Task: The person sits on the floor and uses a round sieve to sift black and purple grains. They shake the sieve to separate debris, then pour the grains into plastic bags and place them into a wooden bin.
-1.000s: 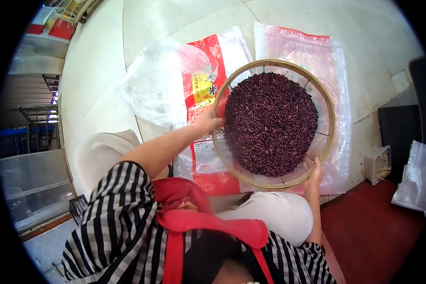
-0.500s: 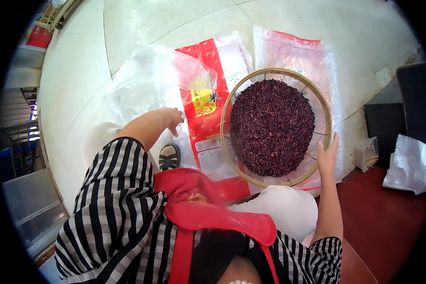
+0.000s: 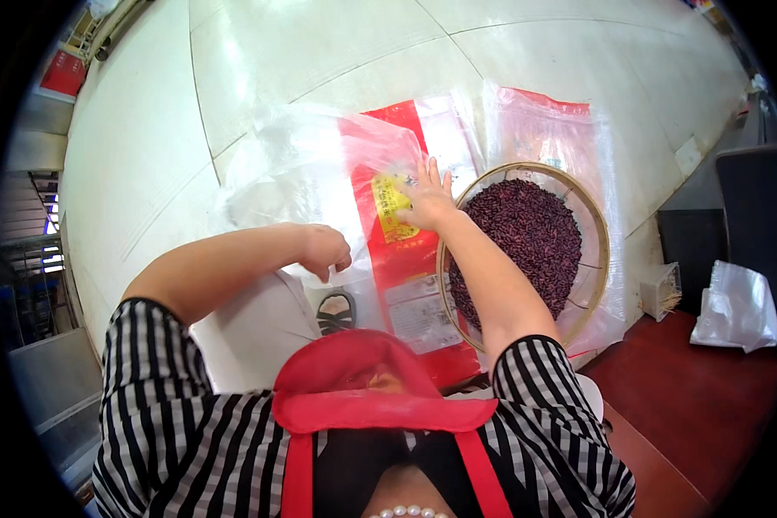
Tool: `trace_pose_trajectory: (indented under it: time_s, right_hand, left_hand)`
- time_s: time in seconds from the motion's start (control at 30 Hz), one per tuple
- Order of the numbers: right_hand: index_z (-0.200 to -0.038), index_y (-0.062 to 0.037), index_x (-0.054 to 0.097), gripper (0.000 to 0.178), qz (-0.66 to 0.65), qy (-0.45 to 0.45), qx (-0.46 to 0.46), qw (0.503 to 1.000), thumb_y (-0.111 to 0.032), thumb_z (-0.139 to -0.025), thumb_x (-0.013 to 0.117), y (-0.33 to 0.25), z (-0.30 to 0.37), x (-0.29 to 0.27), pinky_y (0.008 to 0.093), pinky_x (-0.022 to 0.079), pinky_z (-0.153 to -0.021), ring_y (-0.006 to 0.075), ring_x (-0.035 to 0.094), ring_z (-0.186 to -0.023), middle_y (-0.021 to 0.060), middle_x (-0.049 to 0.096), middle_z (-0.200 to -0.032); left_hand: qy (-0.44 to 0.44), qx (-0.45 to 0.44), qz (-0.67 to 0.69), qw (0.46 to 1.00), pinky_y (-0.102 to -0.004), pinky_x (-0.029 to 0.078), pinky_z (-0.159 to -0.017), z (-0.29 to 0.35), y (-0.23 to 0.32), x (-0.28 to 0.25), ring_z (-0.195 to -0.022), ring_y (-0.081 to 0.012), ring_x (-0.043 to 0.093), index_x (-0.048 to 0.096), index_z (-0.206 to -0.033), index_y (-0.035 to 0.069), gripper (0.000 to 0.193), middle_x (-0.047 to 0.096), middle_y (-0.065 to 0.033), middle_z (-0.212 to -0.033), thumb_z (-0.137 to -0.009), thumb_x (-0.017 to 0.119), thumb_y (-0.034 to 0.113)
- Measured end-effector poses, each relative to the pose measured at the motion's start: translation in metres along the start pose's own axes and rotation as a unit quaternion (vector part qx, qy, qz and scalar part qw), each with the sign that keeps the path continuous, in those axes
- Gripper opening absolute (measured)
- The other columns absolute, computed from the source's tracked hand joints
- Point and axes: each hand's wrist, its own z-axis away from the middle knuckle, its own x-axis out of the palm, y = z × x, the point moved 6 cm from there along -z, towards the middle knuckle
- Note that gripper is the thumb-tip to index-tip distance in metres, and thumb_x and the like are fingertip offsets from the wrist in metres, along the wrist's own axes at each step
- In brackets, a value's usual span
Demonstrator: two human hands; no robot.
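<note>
A round sieve (image 3: 603,224) with a wooden rim, full of dark red beans (image 3: 527,250), sits at the right on a flat plastic sack. My right arm reaches across its left side. My right hand (image 3: 430,198) is open, fingers spread, over a red and white printed plastic sack (image 3: 395,263) and clear sheeting. Left of the sack, my left hand (image 3: 324,249) hangs with its fingers curled in; whether they grip anything is hidden. Thin clear plastic sheeting (image 3: 276,186) lies crumpled beyond it, partly covering the printed sack.
A second plastic sack (image 3: 544,129) with a red edge lies under the sieve. To the right stand a small clear box of thin sticks (image 3: 662,292) and a white plastic bag (image 3: 738,306). My sandalled foot (image 3: 335,312) is beside the printed sack. Shelving lines the left edge.
My right hand has left the sieve's right rim and crossed left to the printed sack. My left hand's fingers have curled in. The view has shifted slightly.
</note>
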Motion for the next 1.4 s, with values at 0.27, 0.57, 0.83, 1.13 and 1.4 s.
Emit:
trace_pose_trajectory:
  time_s: [0.27, 0.57, 0.83, 1.13, 1.4]
  right_hand:
    - [-0.132, -0.0108, 0.037, 0.071, -0.071, 0.054, 0.149, 0.985, -0.042, -0.073, 0.062, 0.011, -0.040, -0.033, 0.0574, 0.009, -0.104, 0.0365, 0.003, -0.135, 0.0175, 0.009, -0.146]
    - [-0.128, -0.0062, 0.039, 0.064, -0.288, 0.254, 0.199, 0.902, -0.034, -0.074, 0.060, 0.019, -0.055, -0.052, 0.0460, 0.025, -0.102, 0.0279, 0.027, -0.129, 0.0133, 0.030, -0.139]
    - [-0.107, -0.0042, 0.057, 0.044, -0.371, 0.222, 0.268, 0.861, -0.028, -0.071, 0.063, 0.029, -0.039, -0.010, 0.0381, 0.045, -0.083, 0.0332, 0.058, -0.096, 0.0206, 0.060, -0.100]
    - [-0.082, 0.0030, 0.057, 0.017, -0.835, 0.177, -0.026, 0.521, -0.012, -0.079, 0.051, 0.012, -0.013, -0.143, 0.0254, 0.043, -0.058, 0.0112, 0.048, -0.057, 0.0069, 0.055, -0.065]
    - [-0.076, -0.0042, 0.060, 0.018, -0.523, 0.086, 0.090, 0.843, -0.021, -0.078, 0.053, 0.045, 0.092, -0.110, 0.0283, 0.038, -0.047, 0.0131, 0.048, -0.050, 0.0034, 0.052, -0.058]
  left_hand:
    - [0.181, -0.187, -0.075, 0.963, -0.0375, 0.047, -0.068, 0.102, 0.051, -0.046, -0.081, -0.0258, 0.058, 0.062, -0.070, 0.009, 0.029, 0.061, -0.0066, -0.072, -0.083, 0.054, 0.033]
    - [0.308, -0.485, -0.087, 0.814, -0.0381, 0.044, -0.058, 0.226, 0.047, -0.047, -0.068, -0.0260, 0.057, 0.059, -0.064, 0.009, 0.030, 0.059, -0.0070, -0.063, -0.084, 0.053, 0.031]
    - [0.460, -0.366, -0.177, 0.789, -0.0367, 0.043, -0.055, 0.245, 0.102, -0.062, -0.063, -0.0236, 0.054, 0.054, -0.058, 0.008, 0.026, 0.054, -0.0059, -0.056, -0.079, 0.060, 0.024]
    - [0.312, -0.674, -0.081, 0.665, -0.0400, 0.047, -0.068, 0.306, -0.013, -0.025, -0.083, -0.0299, 0.060, 0.064, -0.072, 0.004, 0.026, 0.064, -0.0135, -0.077, -0.076, 0.063, 0.029]
    - [0.537, -0.572, 0.260, 0.563, -0.0411, 0.050, -0.071, 0.246, -0.061, -0.093, -0.090, -0.0313, 0.059, 0.023, -0.132, 0.005, 0.086, 0.055, -0.0202, -0.109, -0.068, 0.070, 0.038]
